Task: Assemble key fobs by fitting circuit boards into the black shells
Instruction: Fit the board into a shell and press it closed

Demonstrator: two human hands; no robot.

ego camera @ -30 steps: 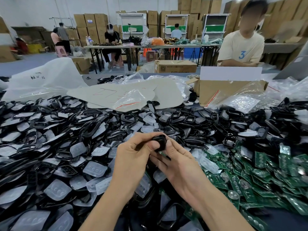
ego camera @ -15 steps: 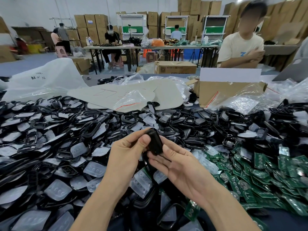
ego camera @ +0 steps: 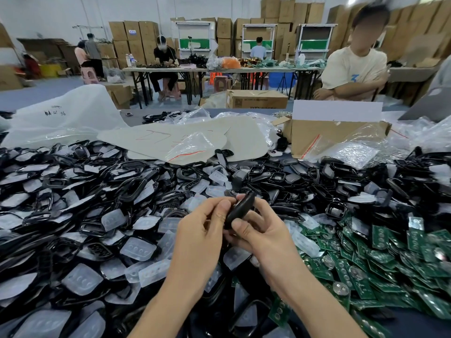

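I hold one black shell (ego camera: 240, 209) between both hands, raised just above the heap in the near middle of the table. My left hand (ego camera: 197, 231) grips its left side, fingers curled, with the thumb laid on its upper edge. My right hand (ego camera: 267, 236) cups it from the right and below, thumb pressed against its near end and fingertips wrapped behind. The shell is tilted, its far end pointing up and to the right, its smooth dark back towards me. I cannot tell whether a board sits inside it. Under and around my forearms lie the loose shells (ego camera: 127, 189), a black heap that spreads across the left and far side of the table, mixed with cloudy rubber button pads (ego camera: 138, 248). The green circuit boards (ego camera: 366, 261) are piled to the right, just beside my right wrist, several with round silver cells on them. Farther off, a pale cardboard sheet (ego camera: 168, 136) and clear plastic bags (ego camera: 191, 145) lie over the heap. An open cardboard box (ego camera: 324, 136) stands at the far right. Behind it a person in a cream shirt (ego camera: 353, 68) sits with arms folded.
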